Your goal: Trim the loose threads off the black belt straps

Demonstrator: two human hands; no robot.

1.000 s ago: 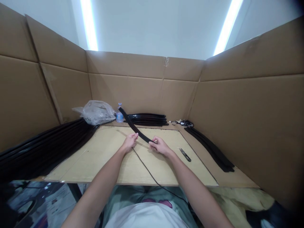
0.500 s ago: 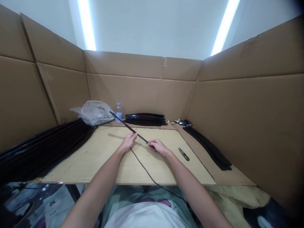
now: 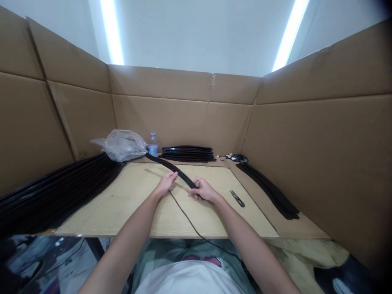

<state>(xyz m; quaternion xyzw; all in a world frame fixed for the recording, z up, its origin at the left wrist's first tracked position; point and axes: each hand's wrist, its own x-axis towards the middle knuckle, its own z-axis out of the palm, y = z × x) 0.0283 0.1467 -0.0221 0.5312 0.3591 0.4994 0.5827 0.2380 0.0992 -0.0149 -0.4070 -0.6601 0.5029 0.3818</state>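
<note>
Head view: curved flat black strip (image 3: 165, 163) slanting above the pale-yellow flat surface (image 3: 122, 208)
Left hand (image 3: 168, 182): pinched on its mid-length edge
Right hand (image 3: 202, 189): clamped round the near-right end
Right side: small black snips (image 3: 238, 200), just lying there

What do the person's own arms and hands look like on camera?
Both the left hand and right hand are ungloved. The forearms are bare, with no sleeves, watch or wristband showing; rings are too small to tell. A plain white cloth top shows between the arms.
</note>
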